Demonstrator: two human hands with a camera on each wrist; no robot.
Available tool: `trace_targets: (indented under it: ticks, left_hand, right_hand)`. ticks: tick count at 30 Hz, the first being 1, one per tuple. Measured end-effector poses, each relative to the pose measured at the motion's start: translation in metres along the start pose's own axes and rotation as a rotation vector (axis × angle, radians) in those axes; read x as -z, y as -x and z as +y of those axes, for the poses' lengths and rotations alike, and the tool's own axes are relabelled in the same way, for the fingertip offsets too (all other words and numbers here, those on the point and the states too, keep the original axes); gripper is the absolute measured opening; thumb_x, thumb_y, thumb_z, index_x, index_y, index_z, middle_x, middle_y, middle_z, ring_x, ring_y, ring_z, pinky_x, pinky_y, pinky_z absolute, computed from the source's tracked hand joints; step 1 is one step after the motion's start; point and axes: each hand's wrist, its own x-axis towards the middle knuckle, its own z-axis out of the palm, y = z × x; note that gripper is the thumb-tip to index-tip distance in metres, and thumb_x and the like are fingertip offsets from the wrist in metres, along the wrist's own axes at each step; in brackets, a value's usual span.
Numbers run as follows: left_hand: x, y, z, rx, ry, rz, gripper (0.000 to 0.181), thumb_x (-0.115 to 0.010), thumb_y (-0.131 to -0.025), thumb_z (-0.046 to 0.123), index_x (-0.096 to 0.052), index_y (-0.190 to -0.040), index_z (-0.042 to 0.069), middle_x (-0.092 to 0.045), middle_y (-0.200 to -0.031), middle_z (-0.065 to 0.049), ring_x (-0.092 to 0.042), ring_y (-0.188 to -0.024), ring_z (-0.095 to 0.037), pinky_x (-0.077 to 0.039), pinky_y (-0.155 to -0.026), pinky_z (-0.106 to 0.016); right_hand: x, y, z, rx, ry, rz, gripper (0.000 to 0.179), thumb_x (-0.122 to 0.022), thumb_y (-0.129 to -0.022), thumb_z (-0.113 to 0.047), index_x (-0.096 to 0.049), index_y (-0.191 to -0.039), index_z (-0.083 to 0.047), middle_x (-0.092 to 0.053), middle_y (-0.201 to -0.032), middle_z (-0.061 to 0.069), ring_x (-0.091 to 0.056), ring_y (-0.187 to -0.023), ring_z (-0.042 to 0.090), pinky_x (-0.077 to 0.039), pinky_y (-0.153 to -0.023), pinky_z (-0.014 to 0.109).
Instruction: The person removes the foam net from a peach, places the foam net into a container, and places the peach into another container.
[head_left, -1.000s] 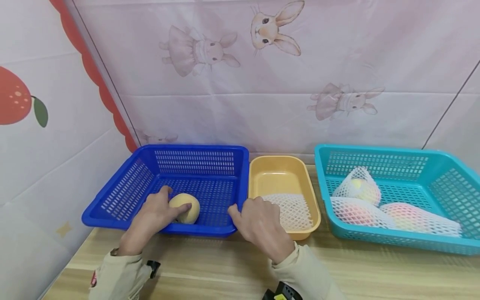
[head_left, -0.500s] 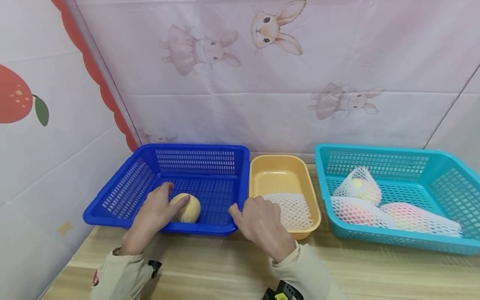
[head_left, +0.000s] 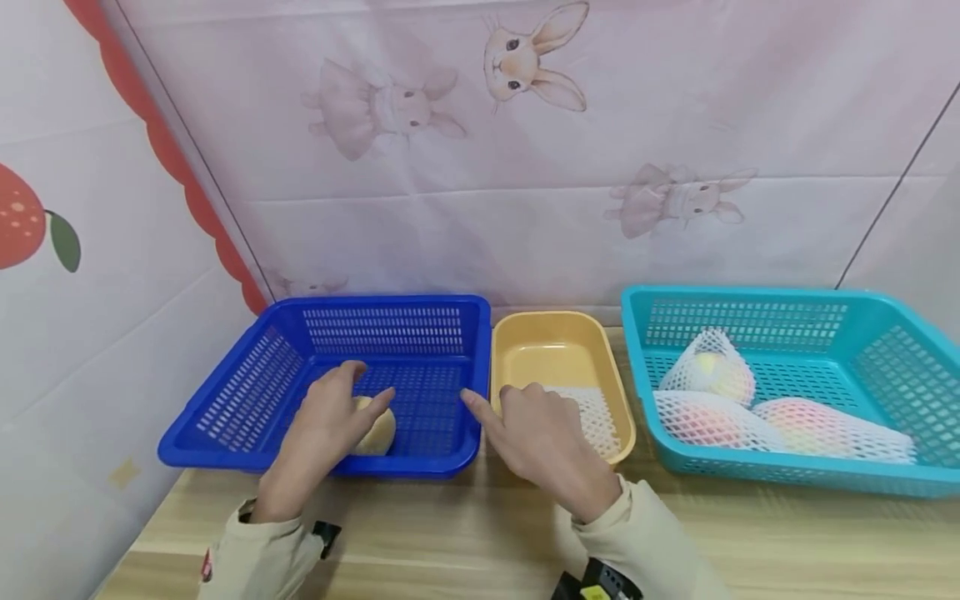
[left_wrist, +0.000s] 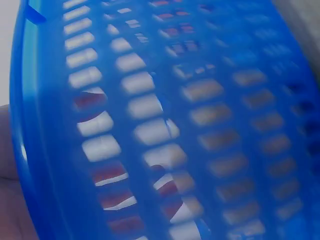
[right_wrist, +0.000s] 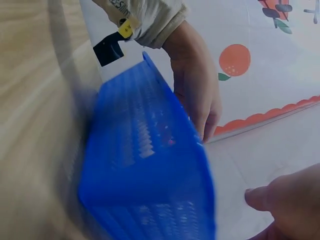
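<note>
A round pale-yellow fruit (head_left: 378,427) lies near the front of the blue basket (head_left: 438,465), partly hidden by my left hand. My left hand (head_left: 322,425) is over the basket's front rim with thumb and forefinger spread; the thumb crosses in front of the fruit, and the other fingers are hidden. Over the near part of the yellow tray (head_left: 551,333), my right hand (head_left: 543,437) points its thumb toward the blue basket's front right corner, holding nothing I can see. A white foam net (head_left: 592,412) lies in that tray. The left wrist view is filled by the slotted basket wall (left_wrist: 165,120).
To the right, a turquoise basket (head_left: 817,477) holds three fruits in foam nets (head_left: 716,375). All the containers stand on a wooden table (head_left: 450,542), close against the rabbit-print wall covering (head_left: 465,242) at the back. Another covered wall rises on the left.
My left thumb has lifted away from the fruit's top and straightened, while the fruit stays in the basket. My right hand has risen slightly. The head view has shifted a little.
</note>
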Motion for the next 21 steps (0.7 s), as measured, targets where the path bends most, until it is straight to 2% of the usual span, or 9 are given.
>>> trace_targets:
  ticks: [3,9,14,21]
  left_hand:
    - [-0.001,-0.001,0.013,-0.008,0.03,-0.009,0.058,-0.06,-0.095,0.032,-0.045,-0.135,-0.007,-0.052,-0.132,-0.027,-0.051,-0.119,-0.042,-0.045,-0.093,-0.055]
    - [-0.007,-0.006,0.038,-0.083,0.045,0.015,0.052,-0.06,-0.095,0.027,-0.048,-0.134,-0.006,-0.054,-0.13,-0.024,-0.051,-0.12,-0.038,-0.045,-0.095,-0.052]
    - [-0.019,-0.013,0.058,-0.159,0.034,0.046,0.047,-0.062,-0.094,0.024,-0.053,-0.129,-0.005,-0.06,-0.123,-0.021,-0.057,-0.113,-0.035,-0.049,-0.09,-0.048]
    - [-0.027,-0.014,0.087,-0.184,0.048,-0.001,0.046,-0.061,-0.095,0.027,-0.054,-0.131,0.0,-0.06,-0.125,-0.015,-0.057,-0.116,-0.029,-0.049,-0.092,-0.044]
  right_hand:
    - [0.014,-0.001,0.006,0.002,0.045,-0.006,0.061,-0.036,-0.097,-0.06,-0.064,-0.082,-0.007,-0.056,-0.068,0.007,-0.059,-0.063,0.025,-0.046,-0.053,0.038]
    - [0.04,0.002,0.028,0.021,0.061,0.027,0.043,-0.05,-0.098,-0.045,-0.055,-0.071,-0.011,-0.05,-0.059,0.003,-0.049,-0.051,0.019,-0.038,-0.045,0.033]
    - [0.055,0.007,0.046,0.019,0.057,0.047,0.034,-0.057,-0.095,-0.037,-0.054,-0.073,-0.011,-0.05,-0.061,0.002,-0.048,-0.052,0.018,-0.036,-0.045,0.031]
    - [0.067,0.011,0.067,0.008,0.044,0.019,0.023,-0.063,-0.093,-0.03,-0.06,-0.085,-0.009,-0.051,-0.06,0.002,-0.045,-0.051,0.017,-0.036,-0.044,0.029]
